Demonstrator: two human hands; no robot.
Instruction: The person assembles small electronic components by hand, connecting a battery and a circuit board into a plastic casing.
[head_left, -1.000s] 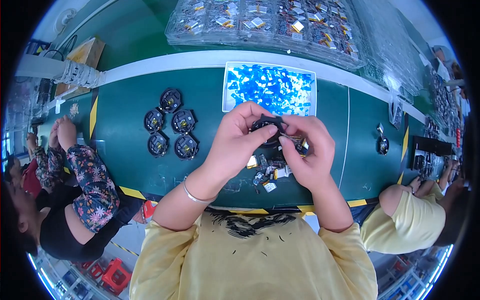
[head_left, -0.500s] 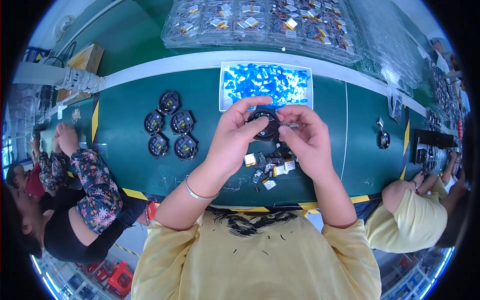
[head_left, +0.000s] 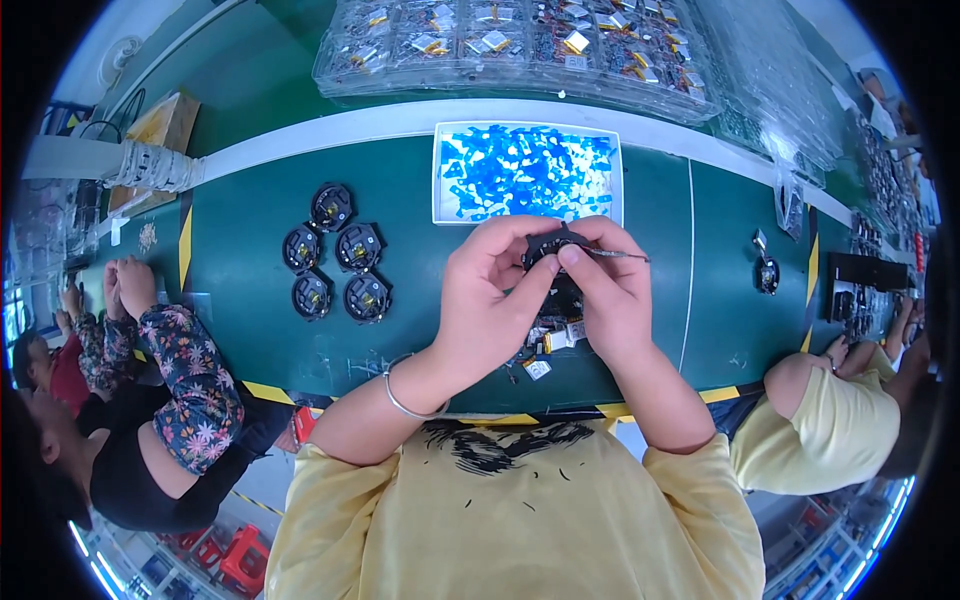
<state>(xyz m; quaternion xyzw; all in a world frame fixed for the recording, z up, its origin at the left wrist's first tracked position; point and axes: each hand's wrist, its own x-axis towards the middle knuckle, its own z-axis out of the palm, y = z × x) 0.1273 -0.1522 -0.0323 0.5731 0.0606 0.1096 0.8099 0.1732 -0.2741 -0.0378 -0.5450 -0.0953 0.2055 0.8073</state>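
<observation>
Between my two hands is a round black plastic housing (head_left: 545,241), tilted and partly covered by my fingers. My left hand (head_left: 490,285) is closed round its left side, with the thumb pressing on it. On its right side my right hand (head_left: 612,285) grips it too, thumb against the edge close to the left thumb. A thin dark cable (head_left: 622,256) sticks out to the right past my right fingers. Below the hands, partly hidden by them, lies a pile of small circuit boards and silver battery cells (head_left: 555,340).
Several matching black housings (head_left: 360,246) lie on the green table at the left. A white box (head_left: 437,180) of blue pieces stands beyond my hands. Clear trays (head_left: 500,60) of parts sit on the far shelf. A small assembly (head_left: 767,275) lies at the right. Co-workers (head_left: 190,375) sit on both sides.
The black housing has tilted and moved slightly right and nearer to me. Both thumbs have come together at its edge, and the cable now points out to the right.
</observation>
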